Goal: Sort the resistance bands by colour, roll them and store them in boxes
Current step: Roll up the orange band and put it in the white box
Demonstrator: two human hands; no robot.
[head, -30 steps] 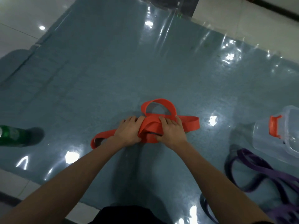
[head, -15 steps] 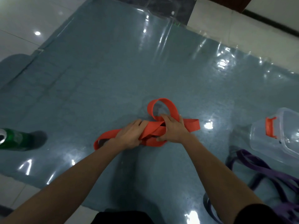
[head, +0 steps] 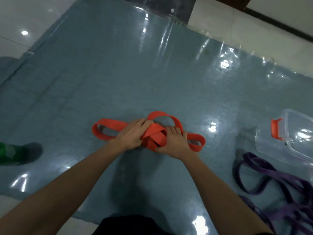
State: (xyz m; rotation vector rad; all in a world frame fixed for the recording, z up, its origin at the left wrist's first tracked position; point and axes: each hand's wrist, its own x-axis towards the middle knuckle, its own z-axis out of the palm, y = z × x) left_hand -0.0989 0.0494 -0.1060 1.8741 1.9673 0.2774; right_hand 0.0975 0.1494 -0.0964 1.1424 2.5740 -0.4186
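Note:
An orange resistance band [head: 155,134] lies bunched on the blue-grey mat [head: 118,73], with loops sticking out to the left, the right and the far side. My left hand [head: 131,135] grips the left side of the bunch, fingers curled over it. My right hand [head: 175,142] grips its right side, thumb under the near edge. Purple resistance bands [head: 264,175] lie tangled at the right. A clear plastic box [head: 291,138] with an orange latch lies on the mat just beyond them.
A green bottle [head: 6,152] lies at the left edge of the mat. Shiny clear plastic covers the mat. White floor tiles [head: 237,26] surround the mat, and a dark skirting runs along the far right.
Both hands have pressed closer together on the orange band, tightening the bunch. The left loop now sticks out further to the left, and the view has shifted a little.

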